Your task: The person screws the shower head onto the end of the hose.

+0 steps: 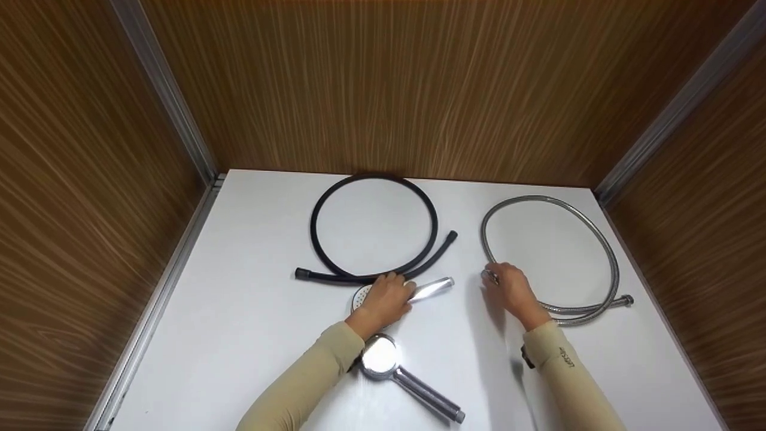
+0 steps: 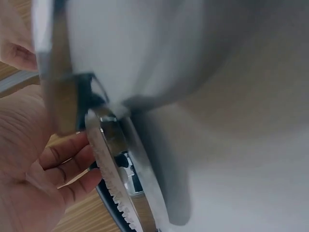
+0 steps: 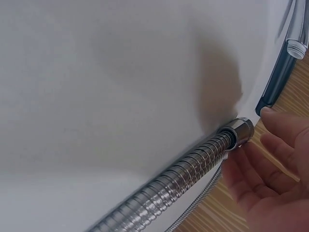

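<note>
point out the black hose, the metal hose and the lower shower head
Black hose [image 1: 313,226]: head view, on the left side of its loop.
Metal hose [image 1: 535,198]: head view, on the top of its loop.
Lower shower head [image 1: 426,393]: head view, on the middle of its handle.

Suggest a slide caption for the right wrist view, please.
Fingers at the end fitting of a ribbed metal hose, chrome handle and black hose beyond.

On the smooth white tabletop [image 1: 251,269] lie a looped black hose [image 1: 359,279], a silver ribbed metal hose [image 1: 616,272] in a loop and a round-headed chrome hand shower [image 1: 380,359]
</note>
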The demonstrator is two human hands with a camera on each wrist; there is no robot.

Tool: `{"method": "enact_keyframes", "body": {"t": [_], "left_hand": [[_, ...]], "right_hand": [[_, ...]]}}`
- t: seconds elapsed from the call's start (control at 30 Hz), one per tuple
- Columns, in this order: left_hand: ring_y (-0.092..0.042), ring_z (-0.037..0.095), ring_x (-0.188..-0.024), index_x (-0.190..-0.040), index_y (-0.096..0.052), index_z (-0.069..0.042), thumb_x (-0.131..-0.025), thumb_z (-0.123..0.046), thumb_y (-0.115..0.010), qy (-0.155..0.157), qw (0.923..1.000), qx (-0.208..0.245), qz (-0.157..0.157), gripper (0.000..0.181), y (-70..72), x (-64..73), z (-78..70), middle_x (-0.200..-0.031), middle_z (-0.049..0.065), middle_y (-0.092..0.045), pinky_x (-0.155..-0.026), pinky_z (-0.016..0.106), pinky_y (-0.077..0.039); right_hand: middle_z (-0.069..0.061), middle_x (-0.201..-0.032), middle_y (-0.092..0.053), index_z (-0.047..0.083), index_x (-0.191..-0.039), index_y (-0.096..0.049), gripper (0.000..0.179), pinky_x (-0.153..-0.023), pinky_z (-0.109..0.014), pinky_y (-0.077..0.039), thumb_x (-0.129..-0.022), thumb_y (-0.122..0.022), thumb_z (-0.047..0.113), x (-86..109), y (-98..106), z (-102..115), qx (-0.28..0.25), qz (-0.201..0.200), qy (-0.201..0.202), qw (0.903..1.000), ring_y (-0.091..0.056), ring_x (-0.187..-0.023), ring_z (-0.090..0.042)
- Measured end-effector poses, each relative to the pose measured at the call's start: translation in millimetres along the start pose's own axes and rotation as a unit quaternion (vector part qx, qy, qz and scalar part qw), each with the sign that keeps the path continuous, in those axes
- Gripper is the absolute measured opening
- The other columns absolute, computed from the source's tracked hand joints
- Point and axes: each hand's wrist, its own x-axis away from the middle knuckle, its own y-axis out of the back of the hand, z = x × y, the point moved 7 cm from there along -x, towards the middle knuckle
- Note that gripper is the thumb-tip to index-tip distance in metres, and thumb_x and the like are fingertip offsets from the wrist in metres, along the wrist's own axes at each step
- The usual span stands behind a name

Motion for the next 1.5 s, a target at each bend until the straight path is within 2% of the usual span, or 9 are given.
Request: {"method": "enact_keyframes", "body": {"t": [0.37,0.57,0.83,1.07,1.2,1.33,1.5], "left_hand": [[-0.063,0.022,-0.094,-0.105,-0.071,-0.012,-0.095,-0.033,-0.077,0.008,0.9999,0.004,0.006,0.025,-4.6,-0.6,0.3,-0.098,0.005,-0.075,-0.081,0.034,-0.049],[-0.063,0.024,-0.094,-0.102,-0.071,-0.011,-0.094,-0.033,-0.077,0.008,0.9999,-0.001,-0.015,0.024,-3.2,-2.0,0.9,-0.096,0.006,-0.074,-0.081,0.036,-0.049],[-0.064,0.023,-0.094,-0.102,-0.071,-0.012,-0.094,-0.033,-0.077,0.01,0.9998,0.003,-0.02,0.024,-8.2,-3.2,0.9,-0.096,0.005,-0.073,-0.083,0.036,-0.049],[-0.067,0.023,-0.088,-0.103,-0.071,-0.01,-0.093,-0.03,-0.078,-0.005,0.9984,-0.036,-0.044,0.023,-7.6,-1.8,-4.4,-0.092,0.006,-0.071,-0.082,0.035,-0.055],[-0.068,0.02,-0.083,-0.103,-0.069,-0.01,-0.094,-0.023,-0.075,-0.016,0.9951,-0.074,-0.064,0.017,-5.4,-0.2,-8.2,-0.088,0.005,-0.07,-0.077,0.033,-0.056],[-0.068,0.019,-0.076,-0.111,-0.066,-0.01,-0.093,-0.013,-0.071,-0.02,0.9921,-0.097,-0.078,0.019,-0.9,1.2,-11.0,-0.089,0.005,-0.068,-0.066,0.031,-0.057],[-0.068,0.02,-0.07,-0.134,-0.064,-0.01,-0.094,-0.01,-0.07,-0.013,0.9959,-0.066,-0.061,0.041,3.6,1.3,-10.9,-0.096,0.009,-0.068,-0.056,0.032,-0.056]], "right_hand": [[-0.028,-0.107,-0.073,-0.014,-0.13,-0.063,0.036,-0.096,-0.056,-0.056,-0.099,-0.066,0.003,1.2,-16,-10,-0.016,0.054,-0.038,0.9977,-0.071,-0.102,-0.043],[-0.031,-0.109,-0.073,-0.015,-0.127,-0.064,0.035,-0.098,-0.057,-0.055,-0.098,-0.066,0.005,0.3,-16,-10,-0.012,0.051,-0.029,0.9982,-0.071,-0.104,-0.047],[-0.033,-0.111,-0.073,-0.016,-0.124,-0.065,0.034,-0.099,-0.058,-0.055,-0.097,-0.068,0.004,0.3,-16,-6,-0.012,0.043,-0.017,0.9988,-0.07,-0.106,-0.049],[-0.029,-0.109,-0.074,-0.014,-0.119,-0.069,0.028,-0.099,-0.058,-0.055,-0.097,-0.069,0.003,1.8,-14,-4,-0.013,0.04,-0.009,0.9991,-0.07,-0.106,-0.048],[-0.03,-0.114,-0.072,-0.014,-0.122,-0.067,0.028,-0.1,-0.057,-0.055,-0.098,-0.066,0.0,3.0,-12,-1,-0.008,0.048,-0.009,0.9988,-0.069,-0.109,-0.047],[-0.031,-0.118,-0.071,-0.014,-0.124,-0.066,0.027,-0.103,-0.057,-0.053,-0.099,-0.06,-0.005,3.5,-11,3,0.001,0.059,-0.006,0.9983,-0.068,-0.114,-0.048],[-0.031,-0.12,-0.07,-0.014,-0.125,-0.065,0.027,-0.104,-0.057,-0.053,-0.099,-0.06,-0.007,4.7,-9,10,0.001,0.06,0.005,0.9982,-0.067,-0.115,-0.047]]}}
